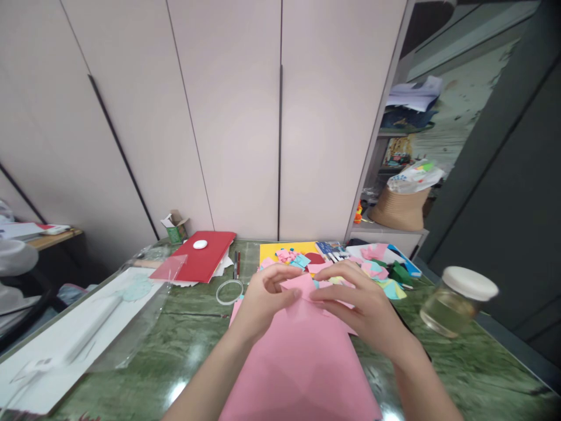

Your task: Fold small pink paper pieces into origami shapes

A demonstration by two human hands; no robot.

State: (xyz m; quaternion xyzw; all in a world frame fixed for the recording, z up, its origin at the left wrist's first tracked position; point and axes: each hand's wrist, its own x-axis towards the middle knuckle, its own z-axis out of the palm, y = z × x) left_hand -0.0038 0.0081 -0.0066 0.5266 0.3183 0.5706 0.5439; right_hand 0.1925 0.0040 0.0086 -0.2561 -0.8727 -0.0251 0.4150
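Note:
A small piece of pink paper (302, 285) is held up between my two hands. My left hand (269, 295) pinches its left side, with the thumb across the front. On the right side, the fingers of my right hand (357, 298) grip the same paper. Below the hands lies a large pink sheet (298, 368) on the green table. Just behind them is a yellow sheet (272, 251) with small pink and blue paper pieces (288, 255) on it. My fingers hide part of the held paper.
A red folder (204, 263) with a white round object (200, 244) lies at the back left. Nearer are a clear ring of tape (229, 292) and a white board (56, 362) under plastic. A lidded jar (456, 304) stands right, near paper scraps (390, 286).

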